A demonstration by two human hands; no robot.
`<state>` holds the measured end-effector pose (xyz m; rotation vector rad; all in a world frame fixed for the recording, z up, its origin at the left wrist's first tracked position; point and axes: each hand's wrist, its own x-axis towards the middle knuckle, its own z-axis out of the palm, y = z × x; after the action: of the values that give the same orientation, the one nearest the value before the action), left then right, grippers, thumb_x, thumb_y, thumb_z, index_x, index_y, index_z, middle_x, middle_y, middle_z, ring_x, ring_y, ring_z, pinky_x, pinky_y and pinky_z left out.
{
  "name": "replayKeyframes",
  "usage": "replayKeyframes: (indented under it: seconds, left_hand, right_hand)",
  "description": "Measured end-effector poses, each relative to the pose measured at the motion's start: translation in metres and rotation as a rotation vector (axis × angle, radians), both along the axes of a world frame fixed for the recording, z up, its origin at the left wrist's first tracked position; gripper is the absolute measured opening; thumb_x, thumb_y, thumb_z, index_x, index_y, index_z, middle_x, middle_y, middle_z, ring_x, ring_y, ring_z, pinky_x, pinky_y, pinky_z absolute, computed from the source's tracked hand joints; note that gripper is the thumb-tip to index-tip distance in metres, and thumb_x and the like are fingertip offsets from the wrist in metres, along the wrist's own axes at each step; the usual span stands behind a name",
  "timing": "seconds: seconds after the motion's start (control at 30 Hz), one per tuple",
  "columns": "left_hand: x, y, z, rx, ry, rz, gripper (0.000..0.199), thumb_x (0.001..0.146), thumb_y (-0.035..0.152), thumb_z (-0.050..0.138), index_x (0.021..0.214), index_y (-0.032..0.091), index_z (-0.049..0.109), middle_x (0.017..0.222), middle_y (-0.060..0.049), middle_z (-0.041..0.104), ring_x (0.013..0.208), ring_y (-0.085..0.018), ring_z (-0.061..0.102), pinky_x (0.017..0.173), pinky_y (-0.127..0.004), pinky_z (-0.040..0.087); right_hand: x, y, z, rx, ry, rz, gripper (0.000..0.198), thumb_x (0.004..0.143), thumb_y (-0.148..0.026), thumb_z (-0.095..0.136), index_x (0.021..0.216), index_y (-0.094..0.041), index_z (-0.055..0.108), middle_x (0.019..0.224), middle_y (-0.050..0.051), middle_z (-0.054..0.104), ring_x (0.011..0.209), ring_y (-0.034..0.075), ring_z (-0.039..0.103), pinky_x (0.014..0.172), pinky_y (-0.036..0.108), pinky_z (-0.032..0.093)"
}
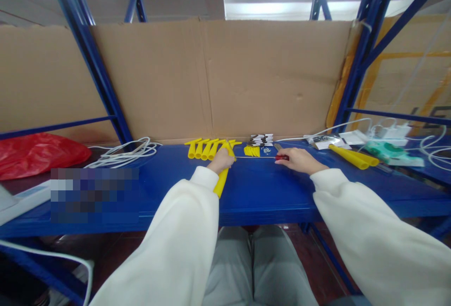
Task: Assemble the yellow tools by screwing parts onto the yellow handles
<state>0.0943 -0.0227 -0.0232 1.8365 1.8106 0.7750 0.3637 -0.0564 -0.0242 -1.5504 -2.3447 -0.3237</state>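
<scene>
My left hand [221,160] is closed around a yellow tapered plastic tube [221,185], whose wide end points toward me. In my right hand [299,159] is a screwdriver [255,157] with a red handle and a long thin shaft. The shaft lies level, and its tip end meets the tube beside my left fingers; the exact contact is too small to make out. Several similar yellow tubes with crosswise tops [201,150] stand in a row just left of that hand. Between my hands, farther back, lie small flat yellow pieces [252,151] and tiny metal parts [267,151], probably screws.
Black-and-white strips [261,140] are stacked against the cardboard panel [246,80]. More yellow tubes [354,158] lie right on the blue tabletop [260,193], near a green-and-white packet [391,152] and cables. Coiled white cable [130,151] and a red bag [42,153] are left. Blue posts flank the panel.
</scene>
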Motion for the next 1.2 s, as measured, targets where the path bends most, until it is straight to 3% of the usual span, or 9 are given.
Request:
replayKeyframes:
  seconds: [0.13, 0.43, 0.57, 0.73, 0.87, 1.03, 1.2]
  left_hand:
    - [0.000, -0.001, 0.001, -0.001, 0.019, 0.026, 0.013, 0.079, 0.007, 0.058, 0.084, 0.011, 0.070, 0.073, -0.009, 0.068, 0.072, -0.021, 0.067, 0.063, -0.026, 0.050]
    - [-0.001, -0.001, 0.002, 0.014, 0.039, 0.020, 0.014, 0.080, 0.007, 0.058, 0.087, 0.012, 0.069, 0.075, -0.009, 0.067, 0.080, -0.022, 0.068, 0.070, -0.027, 0.052]
    - [0.000, -0.004, 0.004, -0.018, 0.030, 0.008, 0.014, 0.080, 0.008, 0.057, 0.087, 0.010, 0.069, 0.074, -0.010, 0.068, 0.073, -0.021, 0.067, 0.066, -0.029, 0.052]
    - [0.001, -0.011, 0.008, -0.032, -0.014, 0.011, 0.013, 0.082, 0.008, 0.055, 0.083, 0.009, 0.068, 0.066, -0.008, 0.064, 0.060, -0.019, 0.064, 0.059, -0.028, 0.050]
    - [0.001, -0.012, 0.008, -0.039, -0.089, 0.010, 0.012, 0.081, 0.006, 0.056, 0.084, 0.010, 0.067, 0.061, -0.004, 0.060, 0.053, -0.016, 0.058, 0.052, -0.025, 0.045]
    - [0.001, -0.010, 0.005, -0.029, -0.165, 0.002, 0.013, 0.078, 0.002, 0.056, 0.081, 0.011, 0.065, 0.058, -0.001, 0.057, 0.049, -0.013, 0.054, 0.048, -0.023, 0.042]
    - [0.002, -0.012, 0.007, -0.031, -0.196, 0.010, 0.015, 0.079, 0.000, 0.053, 0.073, 0.010, 0.061, 0.062, -0.002, 0.058, 0.046, -0.010, 0.051, 0.046, -0.021, 0.042]
  right_hand:
    - [-0.002, 0.000, -0.001, -0.006, -0.022, -0.004, 0.027, 0.093, -0.039, 0.050, 0.096, -0.023, 0.071, 0.101, 0.009, 0.076, 0.088, 0.026, 0.071, 0.074, 0.032, 0.049]
    - [-0.003, 0.001, -0.001, 0.016, 0.035, -0.014, 0.011, 0.083, -0.031, 0.064, 0.091, -0.023, 0.061, 0.081, 0.003, 0.072, 0.070, 0.020, 0.066, 0.060, 0.026, 0.042]
    - [0.000, 0.000, 0.000, 0.075, 0.012, 0.001, 0.014, 0.087, -0.036, 0.059, 0.091, -0.024, 0.065, 0.088, 0.005, 0.074, 0.079, 0.022, 0.068, 0.066, 0.029, 0.044]
    - [-0.001, -0.002, 0.001, -0.013, 0.014, -0.021, 0.022, 0.091, -0.040, 0.053, 0.096, -0.025, 0.068, 0.092, 0.006, 0.075, 0.085, 0.025, 0.069, 0.070, 0.030, 0.046]
    - [-0.003, -0.002, 0.002, -0.043, 0.034, -0.061, 0.018, 0.085, -0.039, 0.063, 0.093, -0.023, 0.064, 0.083, 0.005, 0.074, 0.075, 0.022, 0.068, 0.063, 0.028, 0.043]
    - [0.001, 0.001, -0.002, 0.032, 0.043, -0.011, 0.009, 0.085, -0.033, 0.060, 0.085, -0.023, 0.060, 0.074, 0.002, 0.071, 0.062, 0.018, 0.063, 0.057, 0.025, 0.038]
    - [0.006, 0.006, -0.005, 0.020, 0.047, 0.044, 0.018, 0.087, -0.039, 0.058, 0.088, -0.024, 0.067, 0.088, 0.006, 0.075, 0.077, 0.022, 0.068, 0.065, 0.028, 0.044]
